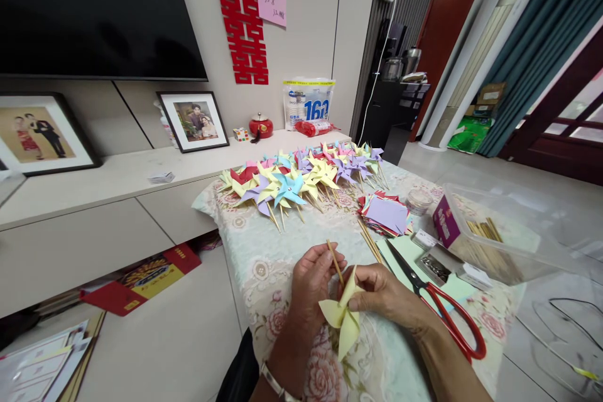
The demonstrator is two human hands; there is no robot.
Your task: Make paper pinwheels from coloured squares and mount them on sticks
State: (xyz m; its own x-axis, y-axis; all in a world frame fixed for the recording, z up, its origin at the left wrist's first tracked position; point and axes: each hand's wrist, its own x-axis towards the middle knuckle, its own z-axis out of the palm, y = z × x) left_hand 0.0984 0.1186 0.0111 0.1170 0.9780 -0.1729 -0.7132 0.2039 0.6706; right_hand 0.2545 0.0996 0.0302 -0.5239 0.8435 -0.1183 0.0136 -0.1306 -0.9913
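Note:
Between the fingers of my left hand (313, 282) is a thin wooden stick (335, 260), tilted over the near part of the table. My right hand (381, 292) pinches a pale yellow paper pinwheel (346, 317) at its middle, its blades hanging downward. The stick's lower end reaches the pinwheel; fingers hide where they meet. Red-handled scissors (428, 292) lie to the right of my right hand. Beside them an open small box (436, 267) holds metal pins. A few loose sticks (370, 242) lie beyond my hands, near a stack of coloured paper squares (386, 212).
Many finished pinwheels (288, 188) cover the far side of the flowered tablecloth (254, 245). A clear plastic bin (509, 232) with sticks stands at the right, by a round roll of tape (418, 200). A white cabinet (117, 182) runs along the wall. Cables (551, 352) lie on the floor.

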